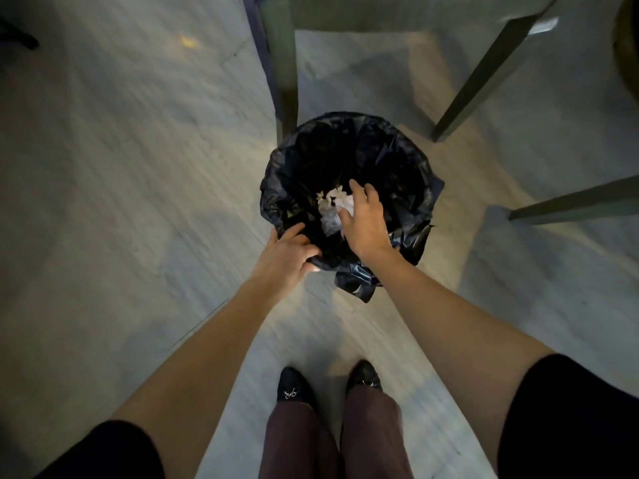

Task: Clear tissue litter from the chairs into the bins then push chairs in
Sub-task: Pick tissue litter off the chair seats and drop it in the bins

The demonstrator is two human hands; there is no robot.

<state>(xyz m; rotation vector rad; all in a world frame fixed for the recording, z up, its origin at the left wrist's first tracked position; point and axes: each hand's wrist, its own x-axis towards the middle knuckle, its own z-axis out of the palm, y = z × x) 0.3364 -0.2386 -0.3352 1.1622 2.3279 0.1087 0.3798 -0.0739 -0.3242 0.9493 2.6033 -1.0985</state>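
A round bin lined with a black plastic bag (397, 150) stands on the floor in front of my feet. White crumpled tissue (330, 209) lies inside it. My left hand (288, 255) grips the near rim of the bin and its liner. My right hand (364, 219) hovers over the bin's mouth, fingers spread, just above the tissue; nothing shows in its grasp.
Grey-green chair or table legs stand behind the bin (285, 63) and to the right (484, 77), with another leg (570, 202) low at right. Pale marble floor (121, 202) spreads to the left. My black shoes (294, 388) are just below the bin.
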